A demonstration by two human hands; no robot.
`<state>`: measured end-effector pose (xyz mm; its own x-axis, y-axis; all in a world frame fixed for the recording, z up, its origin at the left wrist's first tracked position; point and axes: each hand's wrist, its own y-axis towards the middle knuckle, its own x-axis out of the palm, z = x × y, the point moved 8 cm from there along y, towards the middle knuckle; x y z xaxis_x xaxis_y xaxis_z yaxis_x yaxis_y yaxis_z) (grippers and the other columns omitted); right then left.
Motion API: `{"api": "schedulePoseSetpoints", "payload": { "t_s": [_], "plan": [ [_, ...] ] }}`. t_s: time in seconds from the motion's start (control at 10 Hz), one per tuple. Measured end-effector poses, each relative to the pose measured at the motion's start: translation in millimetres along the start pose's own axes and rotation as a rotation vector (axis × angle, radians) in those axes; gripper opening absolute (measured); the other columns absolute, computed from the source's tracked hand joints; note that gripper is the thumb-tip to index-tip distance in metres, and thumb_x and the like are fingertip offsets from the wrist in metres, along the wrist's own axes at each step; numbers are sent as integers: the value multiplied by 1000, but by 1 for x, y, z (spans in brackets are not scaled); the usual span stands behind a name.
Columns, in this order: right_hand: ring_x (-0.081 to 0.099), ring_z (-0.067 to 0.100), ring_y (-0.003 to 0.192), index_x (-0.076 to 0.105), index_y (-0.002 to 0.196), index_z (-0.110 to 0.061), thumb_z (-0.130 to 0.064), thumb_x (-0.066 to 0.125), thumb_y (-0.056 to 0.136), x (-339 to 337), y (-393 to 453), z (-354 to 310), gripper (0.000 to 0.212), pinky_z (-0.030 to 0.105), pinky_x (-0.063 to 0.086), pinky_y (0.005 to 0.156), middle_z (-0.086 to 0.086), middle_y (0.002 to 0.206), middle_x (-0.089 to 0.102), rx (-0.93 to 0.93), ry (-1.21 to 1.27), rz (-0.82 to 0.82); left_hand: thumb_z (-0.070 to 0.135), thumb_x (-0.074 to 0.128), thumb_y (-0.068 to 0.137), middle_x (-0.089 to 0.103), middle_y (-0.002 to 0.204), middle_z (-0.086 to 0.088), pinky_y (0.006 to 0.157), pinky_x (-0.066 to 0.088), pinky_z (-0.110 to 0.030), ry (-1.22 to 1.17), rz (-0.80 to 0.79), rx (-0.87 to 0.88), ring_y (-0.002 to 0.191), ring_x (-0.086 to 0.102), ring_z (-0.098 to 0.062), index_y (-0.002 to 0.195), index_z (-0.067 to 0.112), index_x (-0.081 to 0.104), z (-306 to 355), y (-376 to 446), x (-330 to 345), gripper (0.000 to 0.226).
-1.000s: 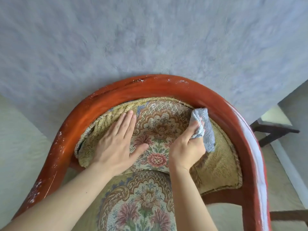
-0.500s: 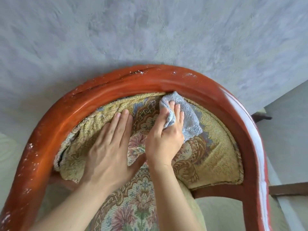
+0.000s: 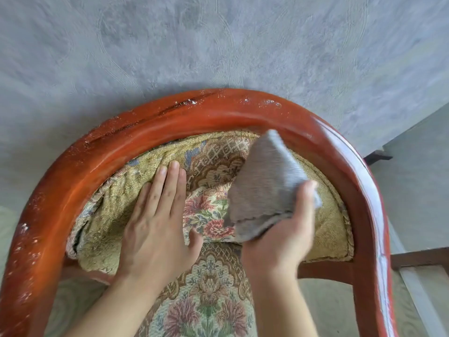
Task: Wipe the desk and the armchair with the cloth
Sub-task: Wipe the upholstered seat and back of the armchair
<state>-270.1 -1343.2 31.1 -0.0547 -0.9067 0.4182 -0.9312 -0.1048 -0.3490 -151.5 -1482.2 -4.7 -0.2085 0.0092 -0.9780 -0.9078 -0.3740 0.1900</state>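
The right hand (image 3: 284, 234) grips the grey cloth (image 3: 264, 186), which fans toward eleven o'clock from its fingers. The left hand (image 3: 155, 229) presses flat, fingers straight, on the armchair (image 3: 170, 122) backrest.

A person's left hand (image 3: 155, 229) presses flat, fingers straight, on the floral tapestry backrest (image 3: 211, 171) of a red-lacquered wooden armchair (image 3: 80, 171) standing against a grey textured wall (image 3: 218, 40), while the right hand (image 3: 284, 234) grips a motion-blurred grey cloth (image 3: 262, 181) over the upholstery.
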Motion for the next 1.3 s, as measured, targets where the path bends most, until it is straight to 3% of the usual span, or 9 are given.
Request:
{"api": "schedulePoseSetpoints", "payload": {
  "t_s": [0.1, 0.3, 0.4, 0.7, 0.8, 0.9, 1.0, 1.2, 1.3],
  "plan": [
    [70, 33, 102, 67, 109, -13, -49, 52, 94, -31, -35, -39, 42, 57, 52, 90, 12, 107, 73, -310, 236, 223, 56, 47, 84, -4, 169, -17, 123, 15, -49, 15, -17, -5, 156, 0, -29, 159, -1, 6, 1, 1, 3, 102],
    [71, 19, 80, 71, 95, -5, -52, 30, 99, -11, -19, -51, 62, 38, 57, 61, 3, 86, 75, -712, -690, 284, 58, 57, 78, -6, 169, -14, 124, 7, -43, -12, -37, -23, 157, -3, -26, 160, 3, 3, 1, 0, -2, 113],
    [30, 10, 138, 49, 139, -5, -41, 28, 103, 20, -12, -19, 55, 41, 31, 116, 2, 145, 47, -795, -1010, 137, 58, 58, 77, -7, 169, -13, 125, 8, -43, -16, -36, -25, 157, -5, -25, 160, 4, 1, 2, 0, -4, 114],
    [28, 24, 145, 49, 140, -4, -34, 28, 104, 77, -29, 18, 51, 36, 13, 122, 14, 149, 44, -924, -1182, -210, 50, 49, 72, 7, 170, -10, 125, 19, -47, -137, 16, -57, 157, 1, -22, 160, 6, 9, 1, 1, -7, 106],
    [32, 16, 142, 52, 137, -5, -27, 36, 104, 83, -36, 24, 42, 33, 17, 120, 9, 145, 49, -912, -1144, -402, 47, 42, 72, 12, 169, -10, 125, 21, -46, -180, 32, -66, 157, 3, -21, 161, 8, 7, 0, 1, -8, 103],
    [55, -6, 113, 69, 117, -28, -38, 38, 104, 64, -26, 12, 35, 35, 50, 93, -7, 124, 66, -643, -923, -509, 54, 52, 74, 6, 170, -9, 124, 21, -46, -146, 1, -54, 157, -1, -22, 161, 8, 7, 0, 1, -7, 108],
    [54, -3, 57, 71, 73, -36, -48, 43, 100, 27, -21, -8, 41, 26, 48, 47, -16, 63, 60, -355, -472, -350, 57, 57, 76, -8, 169, -9, 124, 15, -46, -103, -26, -42, 156, -8, -22, 160, 7, 2, 0, 0, -5, 112],
    [72, 23, 91, 70, 98, -21, -53, 52, 95, -30, -22, -33, 38, 45, 59, 76, 1, 89, 75, -163, 41, -56, 57, 56, 84, -16, 168, -8, 125, 10, -44, -69, -25, -28, 155, -14, -21, 160, 7, -7, -1, -1, -1, 110],
    [72, 13, 65, 66, 94, -23, -56, 49, 94, -39, -29, -60, 37, 28, 54, 50, -7, 71, 73, -335, -27, 110, 58, 54, 85, -16, 168, -9, 126, 11, -44, -69, -27, -33, 155, -14, -20, 159, 7, -7, -2, -1, -1, 109]
  ]
}}
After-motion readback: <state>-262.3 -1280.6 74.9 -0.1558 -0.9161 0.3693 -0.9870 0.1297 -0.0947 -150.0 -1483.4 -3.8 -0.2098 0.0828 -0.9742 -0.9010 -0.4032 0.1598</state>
